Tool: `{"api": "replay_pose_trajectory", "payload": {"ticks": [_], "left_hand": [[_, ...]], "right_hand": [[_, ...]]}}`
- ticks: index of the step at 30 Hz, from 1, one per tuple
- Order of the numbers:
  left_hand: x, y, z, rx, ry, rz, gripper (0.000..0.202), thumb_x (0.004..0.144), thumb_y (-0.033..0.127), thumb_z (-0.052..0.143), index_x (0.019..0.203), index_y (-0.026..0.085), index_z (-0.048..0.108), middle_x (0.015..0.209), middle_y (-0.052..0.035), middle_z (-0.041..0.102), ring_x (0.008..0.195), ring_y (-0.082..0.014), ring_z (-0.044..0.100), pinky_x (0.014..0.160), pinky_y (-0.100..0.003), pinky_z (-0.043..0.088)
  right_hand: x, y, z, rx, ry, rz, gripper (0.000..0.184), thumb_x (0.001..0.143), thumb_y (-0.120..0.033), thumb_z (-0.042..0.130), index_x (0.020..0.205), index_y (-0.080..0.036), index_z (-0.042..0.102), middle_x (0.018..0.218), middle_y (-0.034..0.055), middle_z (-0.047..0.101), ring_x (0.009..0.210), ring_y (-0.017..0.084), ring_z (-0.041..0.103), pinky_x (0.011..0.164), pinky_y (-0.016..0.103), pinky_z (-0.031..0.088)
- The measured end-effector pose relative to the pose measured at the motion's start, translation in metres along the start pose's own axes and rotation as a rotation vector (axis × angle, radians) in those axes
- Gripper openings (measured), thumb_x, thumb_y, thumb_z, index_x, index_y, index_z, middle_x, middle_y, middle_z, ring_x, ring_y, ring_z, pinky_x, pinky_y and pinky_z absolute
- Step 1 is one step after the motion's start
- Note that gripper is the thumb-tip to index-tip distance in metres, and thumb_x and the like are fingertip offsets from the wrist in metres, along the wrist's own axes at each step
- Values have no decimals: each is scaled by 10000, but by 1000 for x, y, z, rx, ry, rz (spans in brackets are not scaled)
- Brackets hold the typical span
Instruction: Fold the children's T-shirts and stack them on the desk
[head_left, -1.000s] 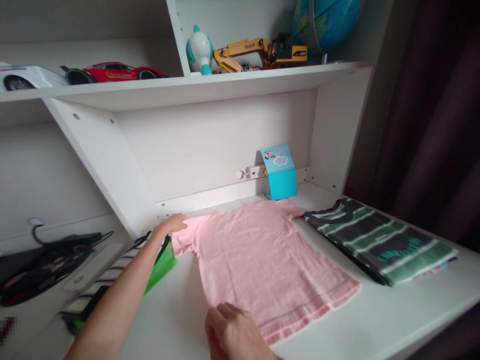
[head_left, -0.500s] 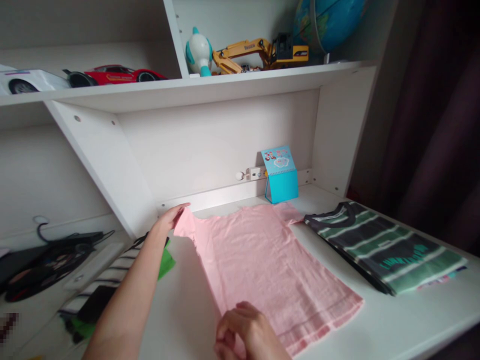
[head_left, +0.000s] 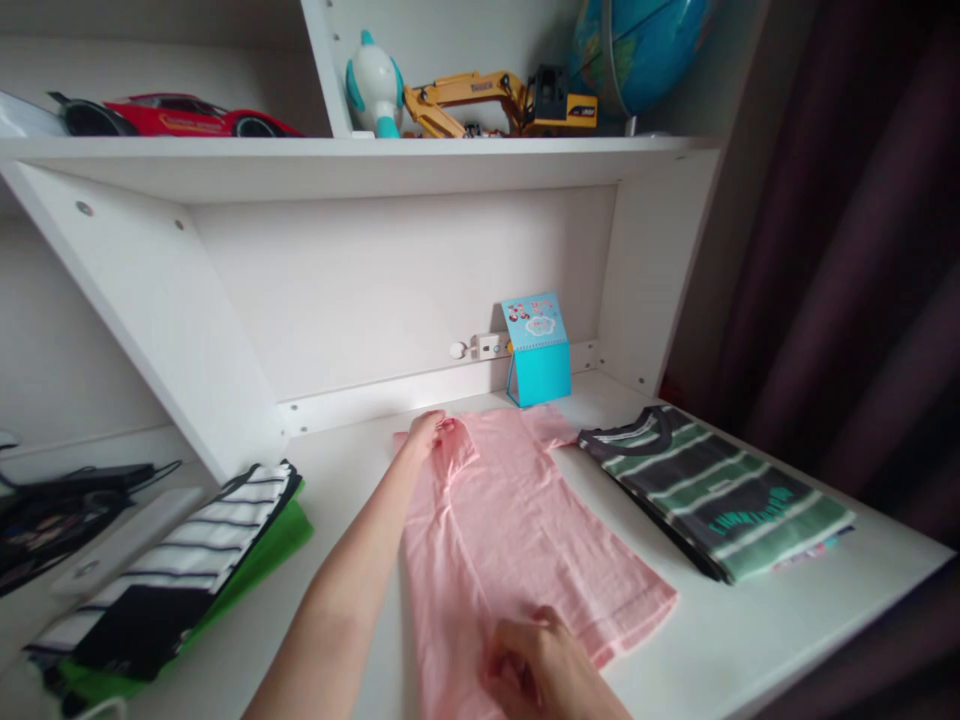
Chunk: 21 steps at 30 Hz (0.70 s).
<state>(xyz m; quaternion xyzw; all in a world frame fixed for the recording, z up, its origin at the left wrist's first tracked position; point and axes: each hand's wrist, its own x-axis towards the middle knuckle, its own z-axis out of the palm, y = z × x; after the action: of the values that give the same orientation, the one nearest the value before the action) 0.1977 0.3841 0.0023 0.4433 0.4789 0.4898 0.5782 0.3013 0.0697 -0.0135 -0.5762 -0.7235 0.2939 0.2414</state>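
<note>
White desk (head_left: 697, 635) below a shelf (head_left: 450, 165): pink shirt (head_left: 532, 540) between folded garments.
Folded green-striped shirt (head_left: 720, 490) lies just beside the far right sleeve; blue calendar (head_left: 541, 375) stands beyond the collar; black-and-white striped garment (head_left: 202, 540) lies left. Left hand (head_left: 429, 430) grasps the pink shirt at its far left, sleeve turned inward; fingertips are partly hidden. Right hand (head_left: 544, 665) curls over the near part; whether it grips fabric cannot be told. Lower frame edge cuts off the shirt's near left end. Desk strips separate the shirt from the left garment and right near edge.
</note>
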Motion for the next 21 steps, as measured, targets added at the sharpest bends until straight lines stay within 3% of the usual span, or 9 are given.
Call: {"api": "replay_pose_trajectory", "payload": {"ticks": [3,6,9,11,13,16,19,21], "left_hand": [[-1,-10,-5,99,43,132,156,772,270,532,874,153,552,719,-45,655,687,-162,654,652,-268,494],[-9,-17,-16,246,72,280,263,803,284,485,1036,170,526,901,-70,659,877,-187,636,784,-324,482],[-26,-27,-29,401,4,391,298,739,261,572,1030,201,582,1078,-71,628,1069,-207,547,953,-357,384],[-39,-37,-36,633,-89,445,347,711,283,615,1055,240,606,1233,-59,553,1198,-234,436,1032,-397,281],[-50,-45,-41,998,-158,491,394,764,359,563,1151,289,568,1366,-45,427,1285,-267,312,1053,-476,189],[-59,-51,-45,1403,-172,529,435,865,445,377,1276,328,455,1449,-36,280,1327,-288,212,1025,-549,155],[-62,-50,-47,1491,-171,533,462,881,470,313,1312,331,406,1458,-38,257,1327,-288,209,1008,-549,187],[-63,-50,-49,1509,-173,543,465,882,479,302,1312,334,404,1452,-40,273,1322,-288,221,996,-555,201]], "right_hand": [[0,7,1,-32,17,-81,142,658,-101,517,655,-191,626,591,-45,659,539,85,576,950,303,314],[1,9,-5,-85,4,-173,152,654,-87,522,650,-198,626,573,-44,648,524,98,578,905,304,372],[5,6,-12,-140,60,-182,225,709,-123,524,844,-233,666,735,6,683,679,159,629,857,349,430],[7,4,-11,-232,78,-229,345,734,-200,555,1069,-247,621,1055,95,648,969,266,594,880,443,426],[9,6,-11,-328,-2,-334,467,750,-269,576,1214,-228,538,1289,159,490,1186,350,432,910,524,391],[14,13,-22,-339,-124,-444,447,817,-315,532,1258,-245,499,1354,116,425,1240,298,383,960,466,383],[41,28,-57,-319,-54,-324,362,897,-338,430,1248,-282,498,1311,33,491,1166,181,482,962,325,406],[74,40,-87,-412,70,-138,335,912,-284,415,1221,-214,523,1240,57,552,1127,170,510,957,298,401]]}}
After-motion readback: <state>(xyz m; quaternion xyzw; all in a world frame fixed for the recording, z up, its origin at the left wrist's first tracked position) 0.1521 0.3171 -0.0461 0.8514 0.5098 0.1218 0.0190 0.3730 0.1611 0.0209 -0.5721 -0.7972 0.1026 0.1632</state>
